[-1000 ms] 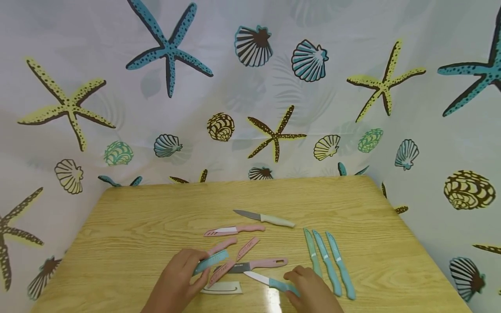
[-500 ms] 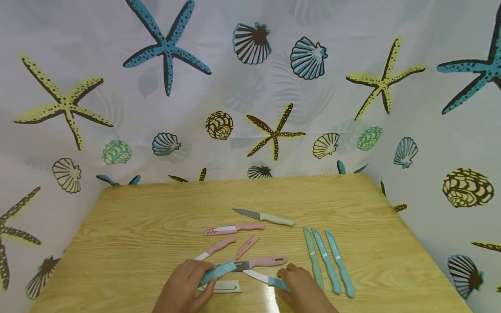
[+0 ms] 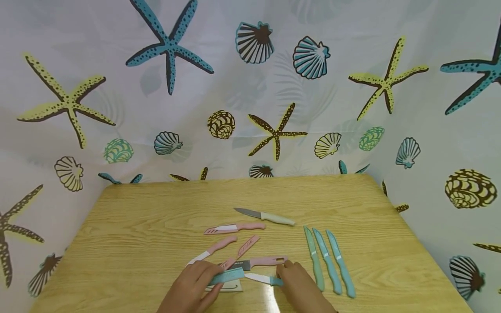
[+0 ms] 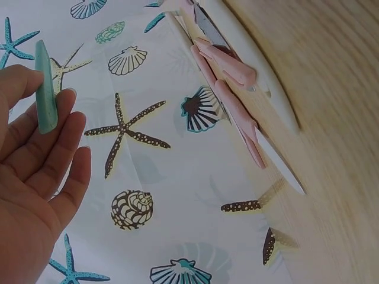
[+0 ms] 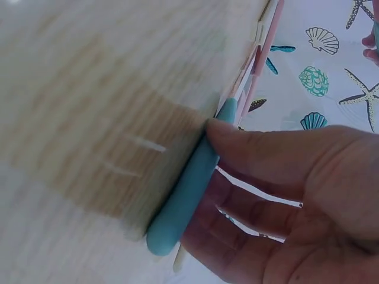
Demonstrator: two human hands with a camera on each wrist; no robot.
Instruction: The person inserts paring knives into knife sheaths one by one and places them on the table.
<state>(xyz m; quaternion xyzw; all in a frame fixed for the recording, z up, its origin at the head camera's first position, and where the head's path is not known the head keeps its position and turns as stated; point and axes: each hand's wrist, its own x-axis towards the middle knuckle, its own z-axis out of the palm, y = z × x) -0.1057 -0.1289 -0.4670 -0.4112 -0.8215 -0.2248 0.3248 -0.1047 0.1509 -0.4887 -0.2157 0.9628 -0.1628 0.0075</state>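
Note:
My left hand (image 3: 193, 284) pinches a light-blue knife sheath (image 3: 228, 275) between thumb and fingers; in the left wrist view the sheath (image 4: 46, 89) stands edge-on, other fingers spread. My right hand (image 3: 300, 284) pinches the blue handle of a small white-bladed knife (image 3: 275, 281); the right wrist view shows thumb and fingers along that handle (image 5: 188, 189). The blade points left, its tip right at the sheath's end. Under and behind the sheath lie a partly covered pink sheath (image 3: 228, 263), a cream sheath (image 3: 234, 287) and a dark-bladed pink knife (image 3: 268, 261).
A green knife (image 3: 314, 259) and two blue knives (image 3: 327, 261) (image 3: 341, 264) lie sheathed at right. Farther back are a cream-handled knife (image 3: 275, 218), a pink knife in its sheath (image 3: 250, 226), a bare pink knife (image 3: 222, 244) and a pink sheath (image 3: 248, 246) on the wooden table (image 3: 137, 217).
My left hand has carried the blue sheath right and toward me, up to the blade tip. My right hand has shifted left along the knife handle.

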